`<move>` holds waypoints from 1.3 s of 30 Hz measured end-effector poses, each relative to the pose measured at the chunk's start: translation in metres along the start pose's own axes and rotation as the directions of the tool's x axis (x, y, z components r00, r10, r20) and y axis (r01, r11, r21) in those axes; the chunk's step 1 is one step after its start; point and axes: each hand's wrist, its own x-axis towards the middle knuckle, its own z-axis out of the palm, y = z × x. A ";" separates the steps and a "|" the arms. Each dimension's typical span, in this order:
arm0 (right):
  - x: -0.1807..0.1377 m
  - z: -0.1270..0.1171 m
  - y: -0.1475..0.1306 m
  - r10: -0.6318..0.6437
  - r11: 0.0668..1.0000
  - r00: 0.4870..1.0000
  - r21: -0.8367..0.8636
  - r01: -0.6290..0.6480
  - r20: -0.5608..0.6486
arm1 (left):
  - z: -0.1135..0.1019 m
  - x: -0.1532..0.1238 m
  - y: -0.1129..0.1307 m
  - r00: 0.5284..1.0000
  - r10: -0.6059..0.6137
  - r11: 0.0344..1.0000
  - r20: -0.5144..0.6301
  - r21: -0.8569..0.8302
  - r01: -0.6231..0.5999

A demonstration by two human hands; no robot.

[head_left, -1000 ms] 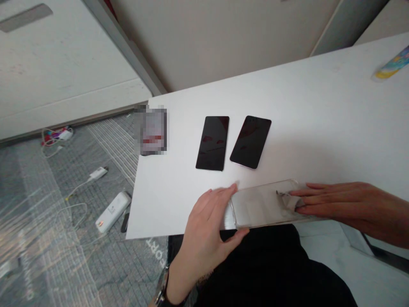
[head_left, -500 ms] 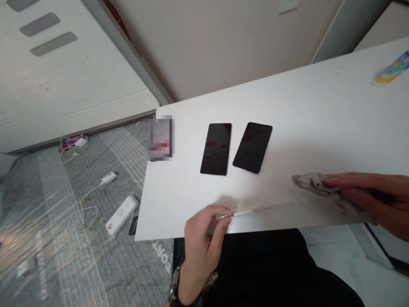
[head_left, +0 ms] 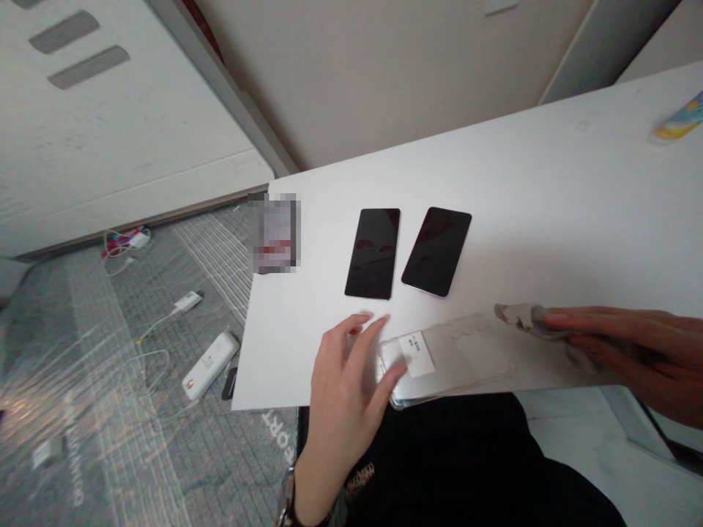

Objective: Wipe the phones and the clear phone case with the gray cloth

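A clear plastic phone case lies flat near the front edge of the white table, with a small white label on it. My left hand is at its left end, fingers apart, thumb touching the rim. My right hand pinches a grey cloth just beyond the case's right end. Two black smartphones lie face up beyond the case, untouched. To their left is a pixelated, unreadable flat item.
A colourful packet lies at the table's far right. Below the left edge, a grey mat under clear plastic holds a white USB device, a white adapter and loose cables. Walls stand behind the table.
The case, edge-on in my left hand half a second ago, now lies flat on the table. My left hand has opened, and the cloth has moved slightly left and toward me.
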 end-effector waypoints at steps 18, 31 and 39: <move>0.033 0.084 -0.062 -0.541 0.823 0.759 0.040 0.567 0.362 | 0.005 -0.012 -0.008 0.988 0.128 0.990 0.089 -0.068 -0.122; 0.022 0.070 -0.051 -0.499 0.832 0.750 0.000 0.554 0.433 | 0.007 -0.009 -0.009 0.988 0.127 0.992 0.084 -0.022 -0.126; 0.028 0.064 -0.034 -0.463 0.836 0.778 -0.081 0.542 0.425 | 0.005 -0.015 -0.012 0.990 0.120 0.993 0.074 -0.019 -0.119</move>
